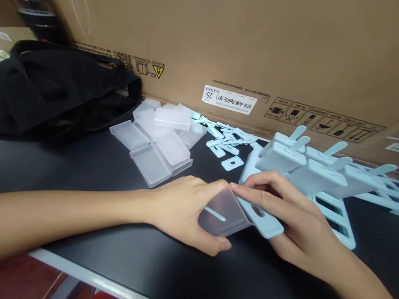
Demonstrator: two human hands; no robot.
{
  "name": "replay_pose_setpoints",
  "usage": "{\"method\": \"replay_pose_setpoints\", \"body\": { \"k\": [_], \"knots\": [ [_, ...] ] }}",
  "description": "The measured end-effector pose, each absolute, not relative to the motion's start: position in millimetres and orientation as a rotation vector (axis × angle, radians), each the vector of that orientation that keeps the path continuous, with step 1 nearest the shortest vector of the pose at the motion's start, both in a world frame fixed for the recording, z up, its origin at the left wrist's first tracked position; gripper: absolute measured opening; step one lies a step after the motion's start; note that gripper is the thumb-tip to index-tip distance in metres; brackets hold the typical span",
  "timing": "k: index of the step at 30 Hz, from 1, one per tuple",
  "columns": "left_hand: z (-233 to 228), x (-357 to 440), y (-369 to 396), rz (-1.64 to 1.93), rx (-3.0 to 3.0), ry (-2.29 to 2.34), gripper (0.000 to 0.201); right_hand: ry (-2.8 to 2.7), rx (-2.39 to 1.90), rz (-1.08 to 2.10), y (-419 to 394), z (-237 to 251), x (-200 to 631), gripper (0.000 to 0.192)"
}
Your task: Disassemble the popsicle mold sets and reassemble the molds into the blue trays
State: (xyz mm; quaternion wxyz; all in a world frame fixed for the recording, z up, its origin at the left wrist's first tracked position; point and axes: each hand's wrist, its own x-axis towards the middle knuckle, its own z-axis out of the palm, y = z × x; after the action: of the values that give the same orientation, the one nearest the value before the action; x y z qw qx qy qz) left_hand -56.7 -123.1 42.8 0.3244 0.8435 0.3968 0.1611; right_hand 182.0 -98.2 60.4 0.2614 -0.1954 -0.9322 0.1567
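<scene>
Frosted translucent plastic mould (221,213), with a slot showing in its face, sits low on the black tabletop (67,169) between both hands, near the front edge. Left hand (182,210) wraps around it from the left, thumb under its lower edge and fingers curled over the top corner. Right hand (287,219) pinches the pale blue stick piece (260,219), whose flat handle juts from the mould's right end, with the fingers laid along it and the thumb beneath. Just behind the right hand stands a pale blue rack (333,191) carrying several moulds with their stick handles pointing up. Further back, a heap of loose frosted moulds (158,143) lies left of centre, with a scatter of blue sticks (227,141) beside it. A black bag (50,85) slumps at the far left, and a large cardboard box (239,39) walls off the back of the table.
</scene>
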Motion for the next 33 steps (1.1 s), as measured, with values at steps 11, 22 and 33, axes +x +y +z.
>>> {"method": "replay_pose_setpoints", "body": {
  "k": [11, 22, 33],
  "knots": [
    [38.2, -56.4, -121.9, 0.44, 2.2, 1.03, 0.058, -2.436, -0.567, 0.439, -101.4, 53.9, 177.4, 0.026],
    [41.3, -56.4, -122.7, 0.405, 2.228, 1.046, 0.054, -2.523, -0.478, 0.611, -105.6, 72.3, 186.9, 0.042],
    [42.0, -57.1, -123.0, 0.388, 2.211, 1.021, 0.064, -2.483, -0.538, 0.704, -97.8, 76.7, 193.6, 0.02]
  ]
}}
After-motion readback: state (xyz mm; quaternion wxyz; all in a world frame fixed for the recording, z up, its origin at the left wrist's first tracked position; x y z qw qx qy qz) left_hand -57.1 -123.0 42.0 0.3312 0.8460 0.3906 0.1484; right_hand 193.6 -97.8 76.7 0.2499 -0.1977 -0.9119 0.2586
